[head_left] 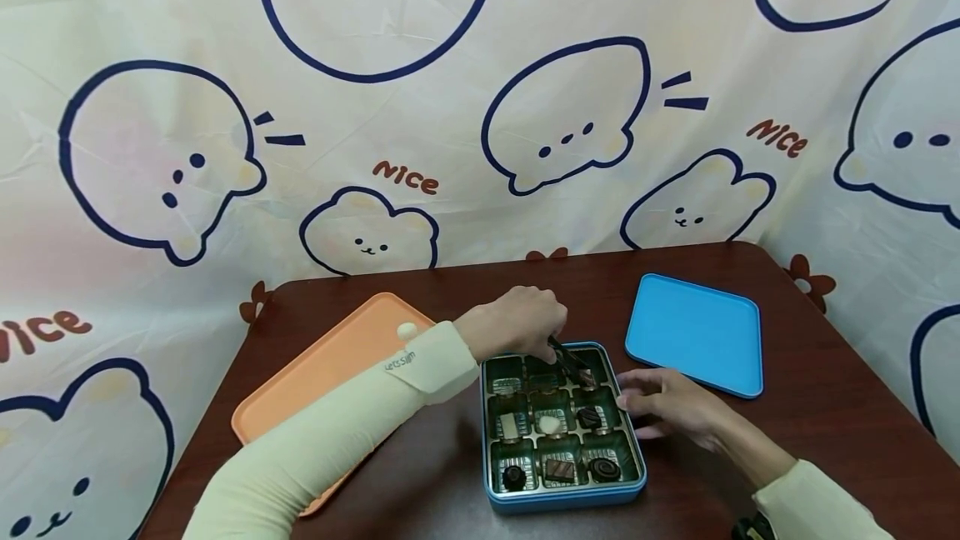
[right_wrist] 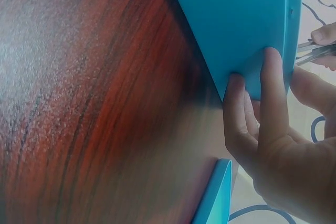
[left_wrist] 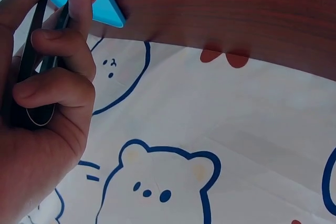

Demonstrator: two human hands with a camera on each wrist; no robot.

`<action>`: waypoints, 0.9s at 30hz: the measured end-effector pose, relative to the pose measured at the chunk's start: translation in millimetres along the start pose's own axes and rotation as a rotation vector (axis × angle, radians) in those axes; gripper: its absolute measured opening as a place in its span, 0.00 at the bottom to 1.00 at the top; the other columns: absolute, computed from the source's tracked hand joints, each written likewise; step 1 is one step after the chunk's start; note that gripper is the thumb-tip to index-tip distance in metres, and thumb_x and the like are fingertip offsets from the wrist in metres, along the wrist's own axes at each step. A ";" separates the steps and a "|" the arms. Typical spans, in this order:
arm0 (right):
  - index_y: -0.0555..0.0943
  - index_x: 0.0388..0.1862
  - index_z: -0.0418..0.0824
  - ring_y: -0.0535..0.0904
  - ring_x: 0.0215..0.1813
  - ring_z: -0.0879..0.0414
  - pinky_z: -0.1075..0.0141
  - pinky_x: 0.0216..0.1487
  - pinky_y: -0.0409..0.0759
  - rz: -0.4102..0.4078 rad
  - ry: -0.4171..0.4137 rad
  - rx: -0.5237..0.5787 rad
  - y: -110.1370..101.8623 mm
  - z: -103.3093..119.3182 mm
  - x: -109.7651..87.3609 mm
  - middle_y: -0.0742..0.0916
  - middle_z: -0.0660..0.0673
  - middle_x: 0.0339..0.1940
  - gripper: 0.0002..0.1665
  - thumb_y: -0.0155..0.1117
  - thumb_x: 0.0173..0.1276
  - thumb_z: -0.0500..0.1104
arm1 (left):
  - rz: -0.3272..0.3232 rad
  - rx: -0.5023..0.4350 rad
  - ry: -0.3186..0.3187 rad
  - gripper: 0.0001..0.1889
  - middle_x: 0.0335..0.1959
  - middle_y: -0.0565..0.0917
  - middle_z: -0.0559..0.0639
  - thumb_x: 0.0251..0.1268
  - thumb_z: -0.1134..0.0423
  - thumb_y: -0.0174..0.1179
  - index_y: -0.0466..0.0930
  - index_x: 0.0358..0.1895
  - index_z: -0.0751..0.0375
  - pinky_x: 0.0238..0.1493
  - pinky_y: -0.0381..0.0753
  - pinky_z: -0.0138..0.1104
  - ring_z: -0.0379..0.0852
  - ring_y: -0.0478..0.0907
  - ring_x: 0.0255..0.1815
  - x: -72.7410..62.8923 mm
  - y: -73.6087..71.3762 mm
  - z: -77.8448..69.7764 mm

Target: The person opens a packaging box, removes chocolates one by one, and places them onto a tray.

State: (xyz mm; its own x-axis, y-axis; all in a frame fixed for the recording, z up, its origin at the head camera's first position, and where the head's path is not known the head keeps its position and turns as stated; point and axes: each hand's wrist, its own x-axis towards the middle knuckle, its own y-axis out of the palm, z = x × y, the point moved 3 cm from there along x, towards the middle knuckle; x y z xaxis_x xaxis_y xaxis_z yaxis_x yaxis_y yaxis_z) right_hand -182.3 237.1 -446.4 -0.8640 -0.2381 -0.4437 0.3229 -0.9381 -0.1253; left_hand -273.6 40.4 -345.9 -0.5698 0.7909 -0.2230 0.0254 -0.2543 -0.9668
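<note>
My left hand [head_left: 517, 323] holds black tongs [left_wrist: 39, 61], its fingers wrapped around the two arms. The tong tips reach down into the far right compartment of a blue tin [head_left: 566, 497], where a dark piece shows at the tips; I cannot tell whether they grip it. My right hand [head_left: 671, 402] steadies the tin at its right side. Its fingers [right_wrist: 273, 93] lie fairly straight against the outer wall, with the thumb by the rim. Chocolate-like pieces sit in the other compartments: a white block [head_left: 510, 426], a white lump [head_left: 550, 424], a brown bar [head_left: 559, 470] and a dark spiral [head_left: 603, 469].
An orange tray [head_left: 330, 365] lies at the left, partly under my left sleeve, with a small white piece [head_left: 407, 331] on it. A blue lid-like tray [head_left: 693, 332] lies at the back right. Behind the brown table [head_left: 817, 407] hangs a patterned cloth [head_left: 450, 132].
</note>
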 end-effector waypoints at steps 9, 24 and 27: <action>0.57 0.75 0.25 0.84 0.51 0.48 0.52 0.46 0.85 -0.009 0.010 -0.003 -0.8 -1.4 0.3 0.77 0.29 0.61 0.41 0.64 0.72 0.41 | -0.034 0.018 0.025 0.25 0.11 0.55 0.40 0.60 0.47 0.70 0.63 0.15 0.47 0.21 0.54 0.29 0.36 0.51 0.13 1.9 3.3 -3.4; 0.57 0.75 0.25 0.84 0.51 0.48 0.52 0.47 0.85 0.009 -0.001 -0.006 -1.4 -1.8 0.6 0.76 0.29 0.62 0.43 0.65 0.71 0.43 | -0.059 0.070 0.076 0.21 0.10 0.63 0.40 0.62 0.48 0.68 0.72 0.16 0.47 0.19 0.57 0.29 0.36 0.60 0.12 -0.5 0.1 -4.7; 0.57 0.75 0.25 0.84 0.51 0.48 0.52 0.46 0.85 0.000 0.002 -0.005 -1.6 -2.1 0.4 0.76 0.29 0.62 0.43 0.65 0.71 0.42 | -0.066 0.058 0.082 0.22 0.10 0.61 0.40 0.63 0.48 0.68 0.70 0.15 0.47 0.18 0.57 0.28 0.36 0.59 0.11 -2.1 -3.1 -3.6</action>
State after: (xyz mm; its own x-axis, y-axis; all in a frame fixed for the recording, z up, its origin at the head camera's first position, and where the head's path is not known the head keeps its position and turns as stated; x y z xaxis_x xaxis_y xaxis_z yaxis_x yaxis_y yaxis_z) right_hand -182.4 239.0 -448.3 -0.8631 -0.2378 -0.4456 0.3250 -0.9368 -0.1296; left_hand -269.6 41.5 -342.8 -0.4997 0.8493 -0.1703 -0.0593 -0.2297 -0.9714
